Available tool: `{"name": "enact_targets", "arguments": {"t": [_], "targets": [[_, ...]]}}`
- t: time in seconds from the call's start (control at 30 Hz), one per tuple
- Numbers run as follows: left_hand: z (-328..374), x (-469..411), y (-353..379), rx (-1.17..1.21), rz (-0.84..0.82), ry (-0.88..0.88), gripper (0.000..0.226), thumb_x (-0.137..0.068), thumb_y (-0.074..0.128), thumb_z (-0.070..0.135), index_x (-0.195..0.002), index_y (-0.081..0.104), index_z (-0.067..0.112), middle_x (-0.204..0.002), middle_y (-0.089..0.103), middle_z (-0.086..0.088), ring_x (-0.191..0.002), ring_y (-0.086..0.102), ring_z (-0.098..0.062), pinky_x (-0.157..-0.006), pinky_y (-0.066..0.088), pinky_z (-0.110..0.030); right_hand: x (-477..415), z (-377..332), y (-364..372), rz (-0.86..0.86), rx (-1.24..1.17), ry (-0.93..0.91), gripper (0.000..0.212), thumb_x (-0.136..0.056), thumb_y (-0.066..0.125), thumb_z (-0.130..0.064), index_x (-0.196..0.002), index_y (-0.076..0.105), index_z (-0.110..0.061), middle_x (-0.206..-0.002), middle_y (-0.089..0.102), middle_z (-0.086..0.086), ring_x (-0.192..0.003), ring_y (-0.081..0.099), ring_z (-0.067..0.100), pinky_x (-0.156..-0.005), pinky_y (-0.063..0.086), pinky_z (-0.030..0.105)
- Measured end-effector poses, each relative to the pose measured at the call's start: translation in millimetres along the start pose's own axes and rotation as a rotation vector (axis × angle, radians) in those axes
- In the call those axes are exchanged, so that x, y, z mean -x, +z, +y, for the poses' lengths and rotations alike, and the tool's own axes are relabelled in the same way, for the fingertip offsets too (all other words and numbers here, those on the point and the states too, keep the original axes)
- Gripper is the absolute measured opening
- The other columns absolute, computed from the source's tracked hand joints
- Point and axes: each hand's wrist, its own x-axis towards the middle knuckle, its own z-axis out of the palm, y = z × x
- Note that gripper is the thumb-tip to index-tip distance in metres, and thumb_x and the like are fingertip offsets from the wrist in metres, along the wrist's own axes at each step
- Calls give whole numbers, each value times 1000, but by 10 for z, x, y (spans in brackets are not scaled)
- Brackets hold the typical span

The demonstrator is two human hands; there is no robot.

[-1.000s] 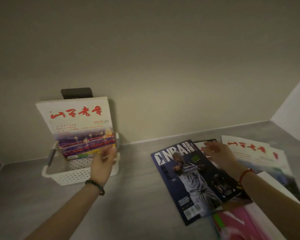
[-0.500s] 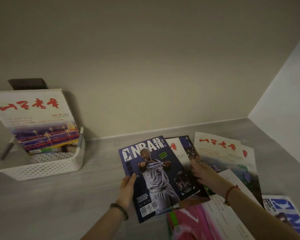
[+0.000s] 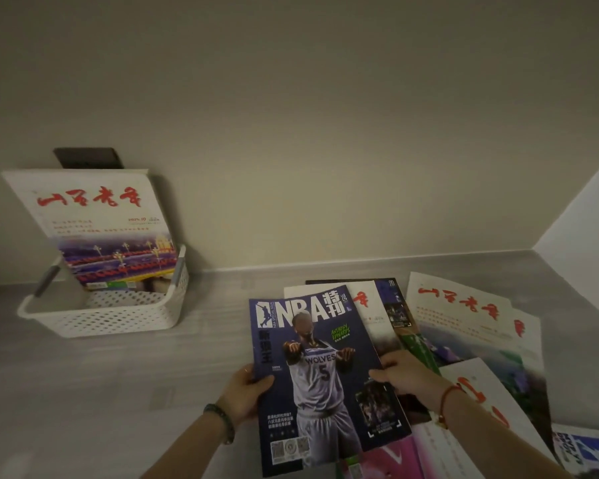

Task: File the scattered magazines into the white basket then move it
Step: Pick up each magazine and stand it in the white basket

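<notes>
A blue NBA magazine [image 3: 317,371] with a basketball player on its cover is tilted up off the pile at centre. My left hand [image 3: 244,392] grips its left edge, thumb on the cover. My right hand [image 3: 403,375] holds its right edge. The white perforated basket [image 3: 118,318] stands at the left by the wall. A white magazine with red characters [image 3: 90,229] stands upright in it, leaning on the wall. Several more magazines lie spread to the right: a white one with red characters [image 3: 464,312], a pink one [image 3: 391,461] and a blue one [image 3: 585,451].
The grey tabletop [image 3: 101,392] runs between the basket and the pile. A beige wall stands behind, and a white side wall [image 3: 588,216] closes the right corner. A dark plate [image 3: 89,158] is fixed on the wall above the basket.
My left hand left the magazine standing in the basket and came right to the NBA magazine. Both hands now grip that magazine, and its near end has lifted off the pile.
</notes>
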Motion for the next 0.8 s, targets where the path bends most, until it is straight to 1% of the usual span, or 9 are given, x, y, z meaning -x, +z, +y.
{"name": "enact_targets", "arguments": {"t": [0.07, 0.17, 0.23, 0.3, 0.4, 0.5, 0.63, 0.73, 0.8], "targets": [[26, 29, 8, 25, -37, 56, 29, -87, 46, -9, -109, 47, 9, -118, 56, -26, -80, 63, -28, -62, 59, -38, 27, -11, -3, -89, -44, 19, 4, -82, 63, -9, -81, 62, -13, -85, 68, 1, -81, 64, 15, -62, 49, 22], [129, 110, -35, -19, -112, 145, 37, -86, 46, -9, -109, 46, 20, -99, 67, -9, -76, 69, -20, -57, 59, -29, 103, -68, 14, -209, -2, 11, 13, -80, 63, -5, -82, 62, -17, -90, 68, -1, -90, 63, 15, -75, 52, 26], [246, 183, -126, -18, -133, 222, 41, -85, 46, -11, -106, 48, 24, -89, 73, -1, -74, 71, -18, -58, 58, -26, 158, -147, 64, -252, -64, -18, 17, -80, 62, 0, -90, 61, -15, -98, 69, 5, -97, 63, 22, -89, 52, 37], [408, 273, -264, 1, -146, 293, 44, -85, 45, -12, -108, 48, 25, -85, 76, 2, -77, 72, -16, -61, 58, -25, 194, -263, 155, -203, -227, -67, 26, -81, 60, 2, -103, 58, -11, -108, 66, 12, -103, 62, 29, -94, 49, 46], [691, 445, -544, 10, -168, 404, 46, -85, 45, -10, -114, 47, 26, -92, 75, 7, -86, 70, -14, -66, 58, -25, 249, -583, 329, -79, -434, -195, 31, -85, 56, -3, -116, 53, -8, -113, 64, 17, -100, 63, 32, -78, 54, 42], [1040, 639, -910, -24, -159, 502, 45, -81, 53, -1, -115, 48, 29, -98, 74, 10, -91, 69, -14, -69, 58, -27, 282, -1058, 484, -35, -453, -375, 32, -84, 57, -2, -114, 56, -13, -106, 68, 12, -91, 67, 25, -67, 57, 35], [1585, 801, -1463, -98, -28, 660, 30, -85, 50, 5, -106, 55, 27, -90, 74, 14, -85, 69, -7, -66, 58, -23, 250, -1824, 750, 86, -357, -622, 29, -82, 59, 3, -109, 58, -5, -100, 72, 13, -91, 68, 28, -76, 57, 45], [2028, 828, -1922, -131, 130, 783, 23, -91, 41, 4, -100, 58, 16, -78, 73, 20, -73, 67, 2, -63, 55, -15, 209, -2449, 1045, 132, -376, -831, 20, -80, 56, 12, -95, 56, -2, -70, 75, -10, -68, 70, 5, -62, 58, 23], [2313, 826, -2229, -131, 204, 854, 23, -92, 41, 4, -95, 58, 19, -74, 73, 21, -70, 66, 4, -61, 55, -14, 206, -2864, 1259, 126, -402, -905, 23, -81, 54, 12, -89, 55, -10, -67, 73, -12, -65, 68, 3, -61, 57, 21]]}}
